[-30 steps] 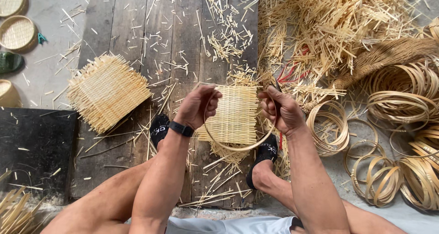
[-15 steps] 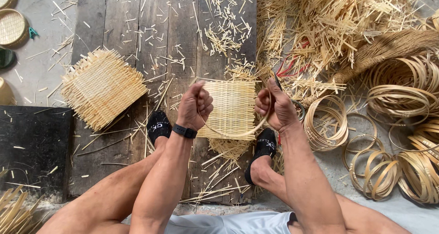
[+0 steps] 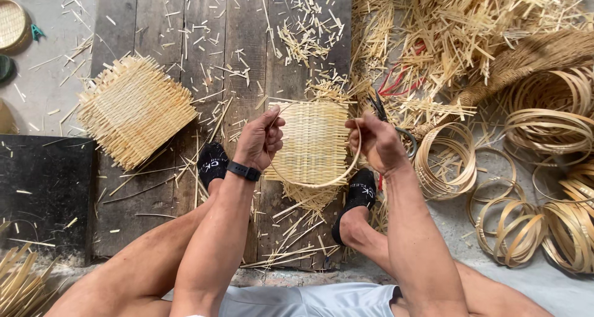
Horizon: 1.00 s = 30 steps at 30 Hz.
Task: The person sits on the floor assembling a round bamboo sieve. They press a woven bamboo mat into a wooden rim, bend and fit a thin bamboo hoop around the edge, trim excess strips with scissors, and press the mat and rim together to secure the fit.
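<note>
1. At the centre of the plank floor, the left hand (image 3: pixel 260 140) pinches the left side of a thin bamboo hoop (image 3: pixel 315 184), thumb and fingers closed around it.
2. The right hand (image 3: pixel 377 142) is curled shut on the hoop's right side; scissors (image 3: pixel 380 109) show just behind it, though whether this hand also holds them cannot be told.
3. The hoop runs under the lower edge of a square woven bamboo mat (image 3: pixel 312 142), which sits between the two hands, above the person's black-socked feet.
4. To do this step well, both grips likely need even tension, so the hoop stays round and seats evenly against the weave.
5. Left of the mat, well apart, lies a second woven square (image 3: pixel 133 109) with untrimmed, bristling ends.
6. Right of the mat, a heap of bamboo rings (image 3: pixel 544 168) lies near a pile of loose bamboo strips (image 3: pixel 470 32).
7. Short cut slivers litter the planks all around the mat.
</note>
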Available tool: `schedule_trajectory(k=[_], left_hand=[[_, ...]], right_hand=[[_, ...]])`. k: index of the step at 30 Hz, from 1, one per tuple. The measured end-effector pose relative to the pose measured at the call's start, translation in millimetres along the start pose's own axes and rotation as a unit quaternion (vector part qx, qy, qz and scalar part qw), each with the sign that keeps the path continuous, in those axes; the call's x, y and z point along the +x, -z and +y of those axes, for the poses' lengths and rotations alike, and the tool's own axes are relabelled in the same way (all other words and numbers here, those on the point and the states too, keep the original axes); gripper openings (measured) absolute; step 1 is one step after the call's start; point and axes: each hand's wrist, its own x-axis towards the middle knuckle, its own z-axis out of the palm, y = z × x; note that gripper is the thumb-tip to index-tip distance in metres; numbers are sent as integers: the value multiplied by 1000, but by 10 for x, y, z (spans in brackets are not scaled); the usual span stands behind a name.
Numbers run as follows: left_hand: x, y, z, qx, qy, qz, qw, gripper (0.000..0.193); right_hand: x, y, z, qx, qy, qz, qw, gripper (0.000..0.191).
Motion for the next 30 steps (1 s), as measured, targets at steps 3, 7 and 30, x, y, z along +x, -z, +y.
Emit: schedule_trajectory(k=[3,7,30], left_hand=[[117,156,-150,35,-51,94,994,18],[421,515,-442,205,-146,140,957,22],[791,900,-683,567,-75,255,780,15]], right_hand=[[92,135,212,-148,8,53,987,19],[362,292,701,-315,14,209,926,24],[647,456,1385,-460,56,245,852,20]])
